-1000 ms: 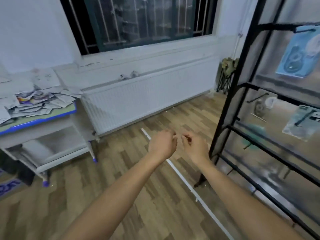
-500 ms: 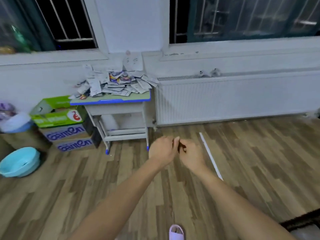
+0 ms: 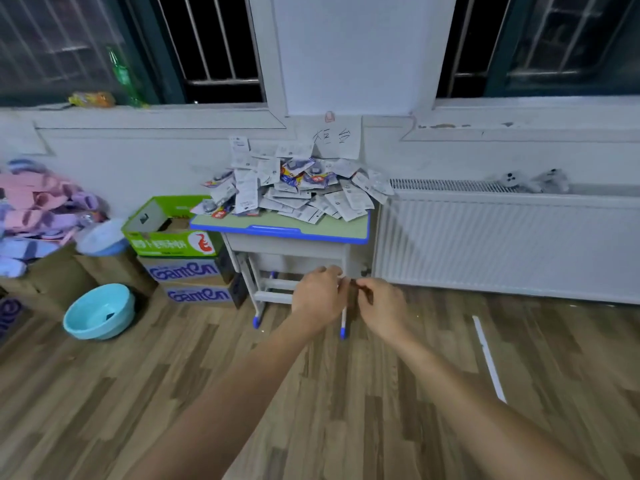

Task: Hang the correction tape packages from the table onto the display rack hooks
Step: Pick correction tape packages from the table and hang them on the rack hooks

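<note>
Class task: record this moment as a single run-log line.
phase: facing table | packages: piled on it | left hand, right hand: fingers curled, empty, together | rack: out of view

Packages (image 3: 294, 188): a loose heap of flat white cards, several showing blue, red and purple printed fronts. They overlap at mixed angles and cover the rear of the desk (image 3: 311, 230), some leaning against the wall behind.
</note>
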